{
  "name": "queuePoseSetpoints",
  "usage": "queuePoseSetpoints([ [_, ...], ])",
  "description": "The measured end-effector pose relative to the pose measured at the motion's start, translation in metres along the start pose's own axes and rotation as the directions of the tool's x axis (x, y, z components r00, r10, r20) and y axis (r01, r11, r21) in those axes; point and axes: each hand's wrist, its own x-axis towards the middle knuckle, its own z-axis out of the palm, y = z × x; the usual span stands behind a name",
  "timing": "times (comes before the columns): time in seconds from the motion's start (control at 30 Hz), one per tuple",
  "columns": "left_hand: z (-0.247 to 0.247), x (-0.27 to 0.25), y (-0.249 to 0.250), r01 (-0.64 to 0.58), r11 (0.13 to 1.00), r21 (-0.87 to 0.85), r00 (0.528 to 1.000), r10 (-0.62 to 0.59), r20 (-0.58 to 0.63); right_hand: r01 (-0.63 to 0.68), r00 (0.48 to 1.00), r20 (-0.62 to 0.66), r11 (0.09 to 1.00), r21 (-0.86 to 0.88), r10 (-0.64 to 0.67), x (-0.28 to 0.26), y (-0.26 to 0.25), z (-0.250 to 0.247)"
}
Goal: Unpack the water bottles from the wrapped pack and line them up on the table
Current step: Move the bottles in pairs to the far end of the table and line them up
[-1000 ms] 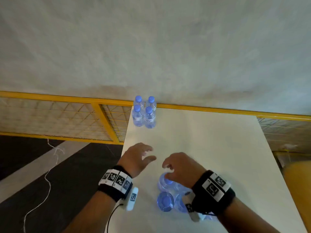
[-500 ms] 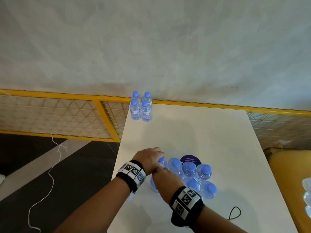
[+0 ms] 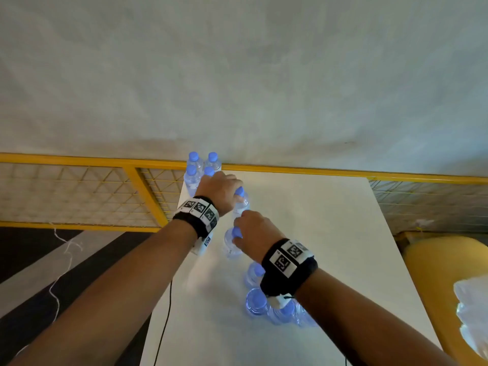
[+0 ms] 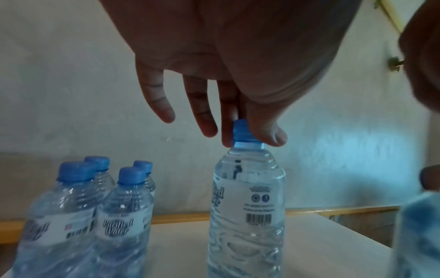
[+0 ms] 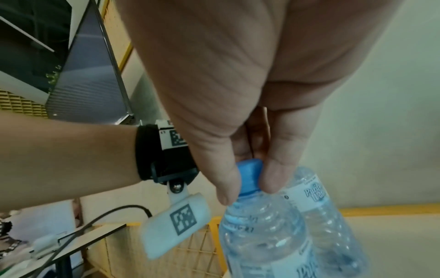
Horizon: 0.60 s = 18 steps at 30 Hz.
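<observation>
Hands carry one clear plastic water bottle with a blue cap each, held by the cap: the left hand pinches its bottle between thumb and fingers just right of four bottles standing at the white bench's far left corner, while the right hand pinches a second bottle close behind. Placing seems underway; next, each bottle likely needs setting upright beside the four, then releasing. More bottles wait nearer the person.
</observation>
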Motion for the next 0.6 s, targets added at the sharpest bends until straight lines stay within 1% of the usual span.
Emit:
queuePoseSetpoints([
  [0.13,0.002,0.060,-0.029,0.047,0.999,-0.010,0.999,-0.047,-0.001,-0.082,0.997,-0.005,0.996,0.022,0.082,0.056,0.020,-0.004],
  [0.27,0.021,0.097,-0.057,0.108,0.994,0.014,0.993,-0.109,0.050,-0.109,0.994,0.008,0.994,0.017,0.109,0.099,0.038,0.008],
  [0.37,0.040,0.112,-0.075,0.161,0.986,0.032,0.983,-0.164,0.087,-0.107,0.994,0.009,0.994,0.022,0.106,0.127,0.051,0.018],
  [0.43,0.052,0.117,-0.087,0.182,0.982,0.041,0.979,-0.185,0.090,-0.104,0.995,0.002,0.994,0.018,0.104,0.144,0.056,0.025],
  [0.53,0.066,0.123,-0.102,0.178,0.983,0.048,0.981,-0.181,0.068,-0.095,0.995,0.003,0.995,-0.023,0.095,0.166,0.059,0.032],
  [0.6,0.071,0.131,-0.109,0.166,0.985,0.038,0.983,-0.169,0.078,-0.105,0.994,0.014,0.993,-0.051,0.106,0.178,0.060,0.031],
])
